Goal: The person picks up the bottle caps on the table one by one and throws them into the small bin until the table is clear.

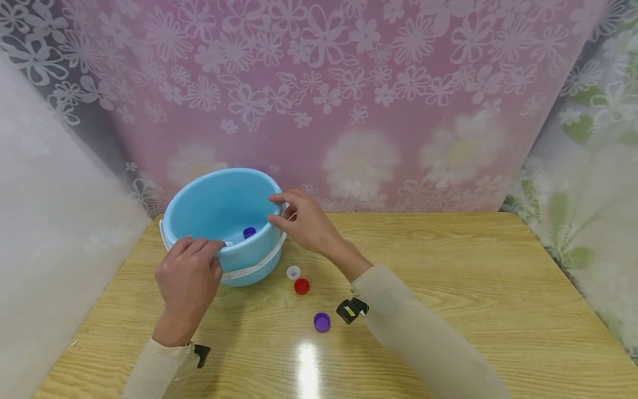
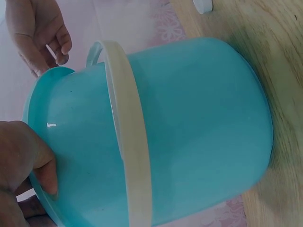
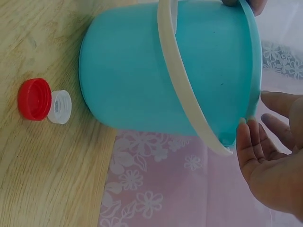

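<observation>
A light blue bucket (image 1: 224, 199) with a white handle (image 2: 125, 123) stands upright on the table. My left hand (image 1: 189, 274) grips its near rim, the thumb against the outer wall and the fingers over the edge. At the right side of the rim is my right hand (image 1: 306, 221), its fingers and thumb spread apart around the edge without a visible firm hold. Inside the bucket lie a purple bottle cap (image 1: 250, 233) and, partly hidden by the rim, a small white thing (image 1: 229, 243).
On the wooden table (image 1: 423, 277), right of the bucket, lie a white cap (image 1: 293, 272), a red cap (image 1: 301, 286) and, nearer me, a purple cap (image 1: 322, 322). A pink flowered curtain (image 1: 349, 111) hangs behind the table, with pale sheets at both sides.
</observation>
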`<control>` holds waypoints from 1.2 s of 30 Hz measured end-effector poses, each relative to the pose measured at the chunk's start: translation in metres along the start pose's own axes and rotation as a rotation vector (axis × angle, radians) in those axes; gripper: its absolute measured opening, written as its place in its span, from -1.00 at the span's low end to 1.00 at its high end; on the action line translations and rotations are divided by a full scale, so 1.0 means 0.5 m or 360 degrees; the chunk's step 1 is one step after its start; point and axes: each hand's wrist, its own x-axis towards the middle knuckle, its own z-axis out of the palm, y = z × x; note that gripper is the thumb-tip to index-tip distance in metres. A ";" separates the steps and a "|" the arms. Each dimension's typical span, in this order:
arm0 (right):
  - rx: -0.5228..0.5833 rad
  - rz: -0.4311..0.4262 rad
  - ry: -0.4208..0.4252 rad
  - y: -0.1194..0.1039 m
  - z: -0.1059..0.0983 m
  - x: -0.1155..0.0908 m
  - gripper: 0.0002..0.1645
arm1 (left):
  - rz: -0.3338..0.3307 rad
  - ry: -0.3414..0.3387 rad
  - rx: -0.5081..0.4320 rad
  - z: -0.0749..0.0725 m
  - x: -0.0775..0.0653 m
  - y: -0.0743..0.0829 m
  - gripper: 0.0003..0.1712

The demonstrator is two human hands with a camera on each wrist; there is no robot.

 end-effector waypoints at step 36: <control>-0.0153 0.0118 -0.0944 0.164 -0.033 -0.220 -0.55 | -0.0014 0.0013 -0.0012 0.003 0.005 0.006 -0.56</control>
